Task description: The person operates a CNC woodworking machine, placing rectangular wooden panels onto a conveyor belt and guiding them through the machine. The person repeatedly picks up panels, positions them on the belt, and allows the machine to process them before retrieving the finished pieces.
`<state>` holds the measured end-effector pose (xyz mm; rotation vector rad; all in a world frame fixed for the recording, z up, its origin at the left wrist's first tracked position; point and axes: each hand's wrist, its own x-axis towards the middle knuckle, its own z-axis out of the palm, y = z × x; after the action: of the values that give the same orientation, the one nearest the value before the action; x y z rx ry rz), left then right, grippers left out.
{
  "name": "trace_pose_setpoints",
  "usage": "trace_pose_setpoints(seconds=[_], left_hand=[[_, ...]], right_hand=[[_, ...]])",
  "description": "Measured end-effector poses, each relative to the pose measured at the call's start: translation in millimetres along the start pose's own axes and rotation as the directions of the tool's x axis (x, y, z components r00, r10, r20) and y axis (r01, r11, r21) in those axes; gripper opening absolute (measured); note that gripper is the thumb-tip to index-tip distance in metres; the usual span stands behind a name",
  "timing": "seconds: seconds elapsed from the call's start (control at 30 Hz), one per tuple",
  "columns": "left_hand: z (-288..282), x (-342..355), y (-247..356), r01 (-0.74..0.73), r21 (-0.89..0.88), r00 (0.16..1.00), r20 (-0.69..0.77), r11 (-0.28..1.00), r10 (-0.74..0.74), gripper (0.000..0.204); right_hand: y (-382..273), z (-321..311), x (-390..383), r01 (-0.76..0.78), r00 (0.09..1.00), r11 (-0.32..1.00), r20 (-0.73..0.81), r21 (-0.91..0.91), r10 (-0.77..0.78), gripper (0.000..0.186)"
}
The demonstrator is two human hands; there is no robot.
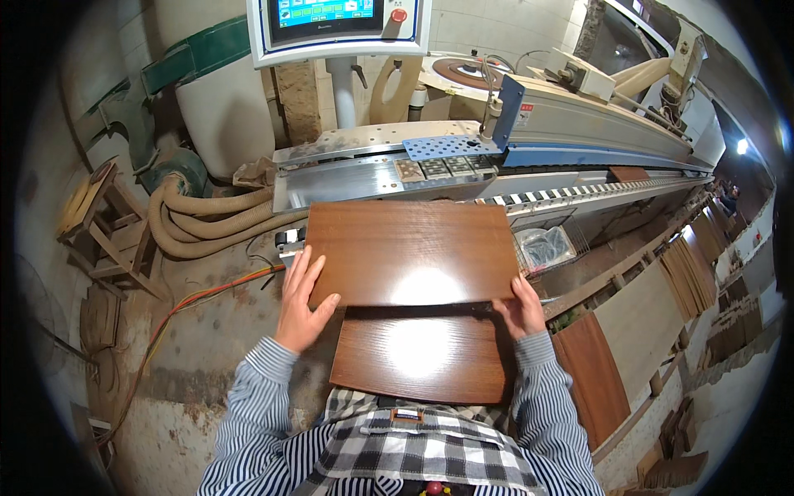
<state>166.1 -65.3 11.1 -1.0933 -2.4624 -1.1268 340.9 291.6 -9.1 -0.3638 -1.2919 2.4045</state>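
A brown, glossy wood-grain panel point(397, 244) lies level in front of me, its far edge beside the machine's metal table. My left hand point(299, 304) holds its left edge, fingers along the side and thumb by the near corner. At the near right corner, my right hand point(521, 308) grips the same panel, some fingers hidden beneath it. A second brown panel point(368, 360) sits lower and closer to my body, partly covered by the first. Light glares off both surfaces.
Ahead stands a long machine with a metal bed point(331, 183) and roller track point(579, 196). A control screen point(324, 15) with a red button rises above it. Ribbed hoses point(186, 236) and a wooden stool point(116, 236) are left. Panels point(591, 372) lean along the right.
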Motion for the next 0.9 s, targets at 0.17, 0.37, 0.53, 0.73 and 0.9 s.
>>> trace_pose_setpoints(seconds=[0.17,0.37,0.53,0.73,0.9], left_hand=[[-1.7,43.5,-49.0,-0.057,0.294,0.996,0.080,0.954,0.035,0.050],[12.6,94.3,-85.5,0.087,0.329,0.996,-0.014,0.940,-0.087,0.046],[16.5,113.9,-80.9,0.121,0.364,0.993,-0.059,0.924,-0.107,0.055],[20.8,106.8,-74.2,0.290,0.357,0.953,-0.189,0.888,-0.235,0.065],[21.8,104.9,-80.6,0.250,0.343,0.964,-0.177,0.906,-0.199,0.062]], right_hand=[[14.0,15.4,66.3,-0.091,0.994,0.969,-0.030,0.230,0.101,0.042],[1.7,18.5,15.1,0.049,0.998,0.995,-0.043,-0.092,-0.053,0.049],[17.0,-27.9,-109.1,0.080,0.872,0.129,0.007,-0.988,-0.490,0.042],[68.9,-55.7,-170.3,-0.278,0.810,0.134,-0.307,-0.951,-0.500,0.036],[63.5,-66.6,-151.6,-0.372,0.727,0.140,-0.382,-0.918,-0.570,0.035]])
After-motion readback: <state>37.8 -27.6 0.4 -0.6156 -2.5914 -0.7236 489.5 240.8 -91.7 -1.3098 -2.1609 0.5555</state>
